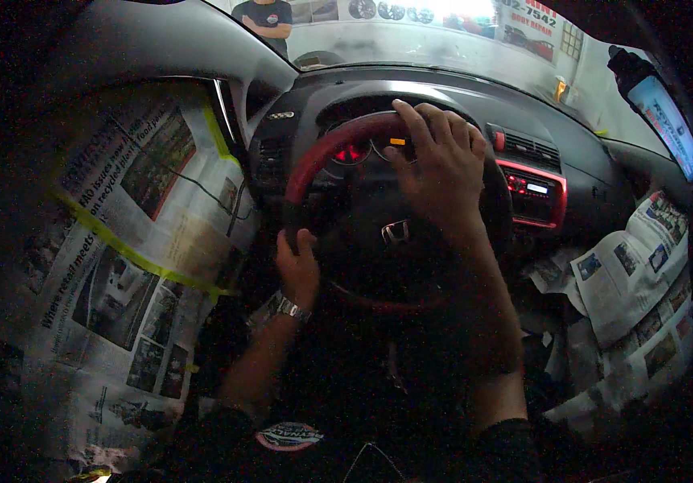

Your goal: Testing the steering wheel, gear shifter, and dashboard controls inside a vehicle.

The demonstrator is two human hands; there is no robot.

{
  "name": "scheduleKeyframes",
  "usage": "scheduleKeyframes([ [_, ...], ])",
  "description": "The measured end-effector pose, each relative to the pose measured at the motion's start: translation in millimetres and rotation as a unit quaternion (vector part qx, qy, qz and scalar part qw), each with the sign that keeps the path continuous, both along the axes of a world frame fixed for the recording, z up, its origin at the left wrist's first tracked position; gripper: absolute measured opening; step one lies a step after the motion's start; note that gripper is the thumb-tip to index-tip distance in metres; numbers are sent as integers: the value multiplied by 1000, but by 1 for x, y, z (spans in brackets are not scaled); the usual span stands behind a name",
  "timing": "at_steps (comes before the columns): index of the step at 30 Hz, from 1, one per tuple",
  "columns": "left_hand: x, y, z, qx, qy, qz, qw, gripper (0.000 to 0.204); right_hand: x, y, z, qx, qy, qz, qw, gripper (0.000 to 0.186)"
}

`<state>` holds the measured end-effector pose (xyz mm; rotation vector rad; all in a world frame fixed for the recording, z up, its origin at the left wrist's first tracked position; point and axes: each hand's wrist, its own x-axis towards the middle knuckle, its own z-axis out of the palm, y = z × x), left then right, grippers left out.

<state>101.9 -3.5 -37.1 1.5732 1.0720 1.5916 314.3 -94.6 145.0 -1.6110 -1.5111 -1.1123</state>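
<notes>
A black and red steering wheel stands before me, with a silver emblem at its hub. My left hand is wrapped round the rim at its lower left, thumb up; a metal watch sits on that wrist. High on the right side of the rim lies my right hand, its fingers draped over the top and its thumb on the inner side. Behind the wheel, the instrument cluster glows red with a small orange display. My right hand and forearm hide part of the rim.
Newspaper sheets edged with yellow tape cover the door at left. More newspaper lies over the passenger side. A lit car stereo sits in the dashboard. A mirror hangs upper right. Beyond the windshield stands a person, arms crossed.
</notes>
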Motion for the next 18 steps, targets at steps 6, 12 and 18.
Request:
scheduleKeyframes([
  [6,3,14,15,30,-18,-22,999,39,7,-14,-8,15,34,-36,999,69],
  [12,5,28,52,93,43,-12,995,46,20,-27,-26,34,81,-79,993,77],
  [18,4,31,59,118,90,-2,989,49,24,-28,-35,55,92,-79,991,78],
])
